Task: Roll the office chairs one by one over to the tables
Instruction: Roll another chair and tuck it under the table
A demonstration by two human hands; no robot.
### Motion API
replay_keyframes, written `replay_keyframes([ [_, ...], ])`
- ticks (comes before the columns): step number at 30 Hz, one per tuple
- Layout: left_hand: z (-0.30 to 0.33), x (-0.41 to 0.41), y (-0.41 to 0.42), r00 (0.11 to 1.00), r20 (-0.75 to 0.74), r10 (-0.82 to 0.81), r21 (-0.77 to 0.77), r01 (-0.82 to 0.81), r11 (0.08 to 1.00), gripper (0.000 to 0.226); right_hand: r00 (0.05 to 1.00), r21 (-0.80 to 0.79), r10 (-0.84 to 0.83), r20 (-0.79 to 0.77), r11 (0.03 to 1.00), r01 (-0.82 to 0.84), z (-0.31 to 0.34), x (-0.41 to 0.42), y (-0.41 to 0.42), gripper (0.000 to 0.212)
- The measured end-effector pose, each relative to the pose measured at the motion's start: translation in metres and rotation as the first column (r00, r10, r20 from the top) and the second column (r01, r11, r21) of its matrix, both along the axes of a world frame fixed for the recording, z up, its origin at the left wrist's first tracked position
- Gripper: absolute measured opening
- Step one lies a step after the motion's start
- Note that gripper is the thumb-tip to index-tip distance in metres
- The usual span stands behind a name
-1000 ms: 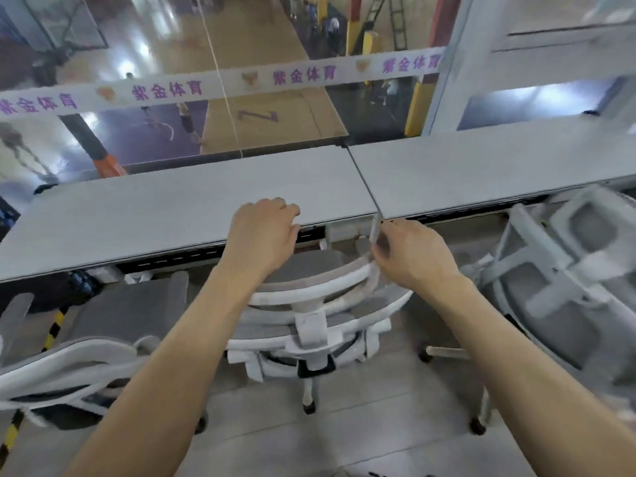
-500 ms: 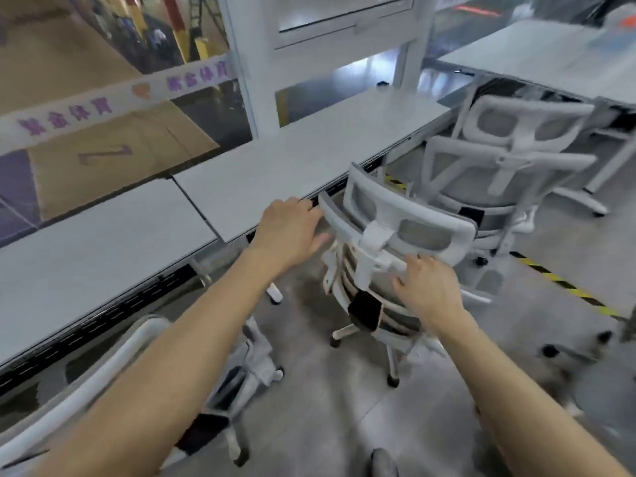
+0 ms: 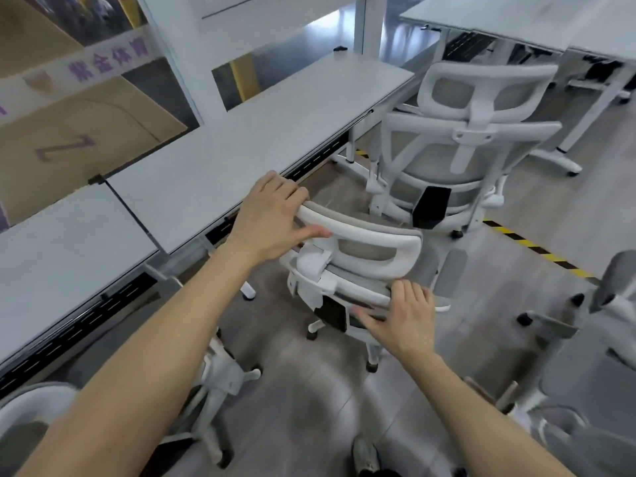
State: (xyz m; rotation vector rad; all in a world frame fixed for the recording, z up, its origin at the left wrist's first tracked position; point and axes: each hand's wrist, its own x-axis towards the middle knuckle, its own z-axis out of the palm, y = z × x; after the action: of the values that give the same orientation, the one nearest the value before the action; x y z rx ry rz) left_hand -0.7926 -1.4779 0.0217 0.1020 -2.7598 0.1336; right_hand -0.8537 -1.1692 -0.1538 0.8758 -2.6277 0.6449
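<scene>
A white office chair (image 3: 375, 242) with grey mesh stands in front of me, its back toward me, beside the long grey table (image 3: 241, 139). My left hand (image 3: 272, 215) grips the left end of its headrest, fingers curled over the top and thumb underneath. My right hand (image 3: 406, 315) rests on the right side of the backrest frame, fingers over its upper edge and thumb stretched out to the left. The chair's seat is hidden under the backrest.
A second white chair (image 3: 468, 142) stands farther along the same table. Another chair's base (image 3: 220, 376) sits at lower left, and more chairs (image 3: 585, 356) crowd the right. Yellow-black floor tape (image 3: 537, 246) runs diagonally. Further tables (image 3: 516, 22) stand at the back right.
My view has swung right, from one chair at the table seam to this one. My left hand has closed on the headrest and my right has shifted along the backrest frame.
</scene>
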Motion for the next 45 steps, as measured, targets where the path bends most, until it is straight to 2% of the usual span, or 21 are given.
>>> replay_keyframes([
  [4, -0.009, 0.010, 0.030, 0.990, -0.117, 0.075, 0.039, -0.071, 0.997, 0.089, 0.999, -0.099, 0.040, -0.010, 0.994, -0.040, -0.004, -0.022, 0.021, 0.083],
  [8, -0.025, 0.016, 0.051, 0.963, -0.233, 0.137, 0.077, -0.122, 0.990, 0.078, 0.993, -0.118, 0.118, 0.020, 0.986, -0.114, 0.004, -0.055, 0.036, 0.085],
  [11, -0.038, 0.022, 0.051, 0.952, -0.283, 0.119, 0.073, -0.103, 0.992, 0.074, 0.985, -0.115, 0.169, 0.031, 0.980, -0.164, 0.007, -0.082, 0.037, 0.087],
  [14, -0.049, 0.025, 0.049, 0.945, -0.305, 0.116, 0.072, -0.099, 0.992, 0.073, 0.970, -0.085, 0.239, 0.041, 0.968, -0.235, 0.007, -0.108, 0.029, 0.090],
  [19, -0.054, 0.024, 0.043, 0.908, -0.329, 0.259, 0.094, -0.241, 0.966, 0.073, 0.926, -0.060, 0.374, 0.055, 0.927, -0.371, 0.007, -0.145, -0.005, 0.085],
  [26, -0.052, 0.019, 0.018, 0.869, -0.330, 0.369, 0.120, -0.349, 0.929, 0.076, 0.879, 0.006, 0.470, 0.075, 0.882, -0.472, 0.012, -0.178, -0.060, 0.086],
  [31, -0.055, 0.010, 0.000, 0.846, -0.384, 0.369, 0.100, -0.360, 0.928, 0.075, 0.840, 0.037, 0.531, 0.112, 0.843, -0.537, 0.024, -0.197, -0.089, 0.085],
  [39, -0.042, -0.010, 0.001, 0.843, -0.321, 0.431, 0.041, -0.442, 0.896, 0.071, 0.792, 0.091, 0.594, 0.142, 0.789, -0.608, 0.032, -0.241, -0.119, 0.092],
  [42, -0.026, -0.025, 0.009, 0.847, -0.173, 0.503, 0.049, -0.503, 0.863, 0.064, 0.763, 0.081, 0.636, 0.121, 0.759, -0.646, 0.028, -0.263, -0.128, 0.087],
  [45, -0.013, -0.047, 0.023, 0.812, -0.015, 0.583, 0.047, -0.582, 0.812, 0.062, 0.715, 0.060, 0.693, 0.088, 0.713, -0.699, 0.021, -0.289, -0.137, 0.085],
])
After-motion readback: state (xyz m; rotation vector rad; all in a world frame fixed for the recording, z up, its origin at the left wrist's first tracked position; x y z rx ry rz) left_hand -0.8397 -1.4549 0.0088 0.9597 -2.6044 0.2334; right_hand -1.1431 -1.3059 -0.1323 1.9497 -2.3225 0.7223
